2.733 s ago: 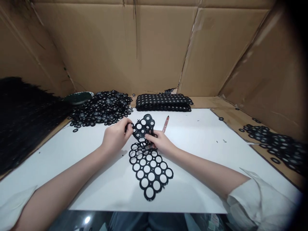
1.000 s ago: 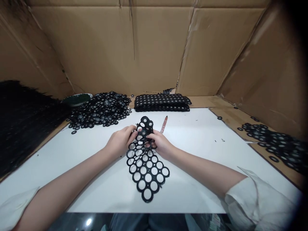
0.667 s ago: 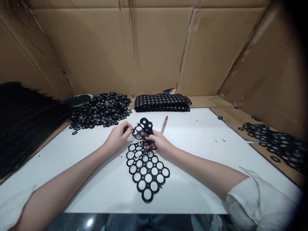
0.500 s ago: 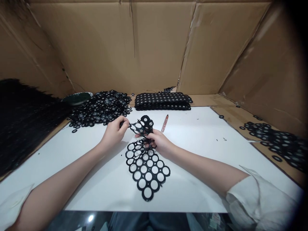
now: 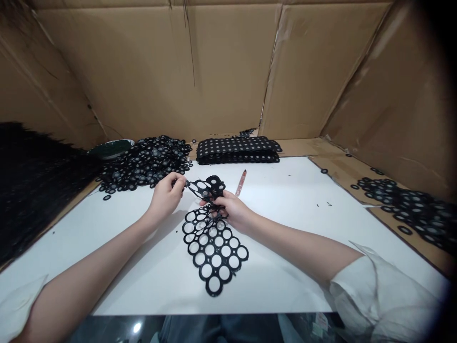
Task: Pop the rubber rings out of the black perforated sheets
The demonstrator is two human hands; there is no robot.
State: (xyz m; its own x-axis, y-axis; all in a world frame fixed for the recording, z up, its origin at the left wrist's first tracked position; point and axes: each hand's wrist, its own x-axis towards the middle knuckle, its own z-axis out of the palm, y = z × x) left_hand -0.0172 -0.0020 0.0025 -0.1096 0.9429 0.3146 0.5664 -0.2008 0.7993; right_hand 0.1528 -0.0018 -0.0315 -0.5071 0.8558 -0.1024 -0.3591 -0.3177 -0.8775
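A black sheet of joined rubber rings (image 5: 209,248) hangs bunched at its middle, its lower part spread over the white tabletop. My right hand (image 5: 232,209) is closed around the bunched middle, with some fingers hidden behind it. To the left, my left hand (image 5: 168,194) pinches the upper left edge of the same sheet between thumb and fingers. Between both hands the rings are stretched into ovals. A few rings (image 5: 215,183) stick up above my right hand. Exactly what lies under my left fingertips is hard to make out.
Loose black rings (image 5: 150,159) are heaped at the back left beside a round dish (image 5: 112,148). Folded ring sheets (image 5: 237,148) are stacked at the back. A pen-like tool (image 5: 242,183) lies behind my right hand. More rings (image 5: 410,205) lie right, on cardboard. Cardboard walls (image 5: 228,66) enclose the table.
The whole view has shifted slightly. My left hand has drawn a little left, and the strip of sheet between my hands looks stretched slightly longer. Both hands keep their hold.
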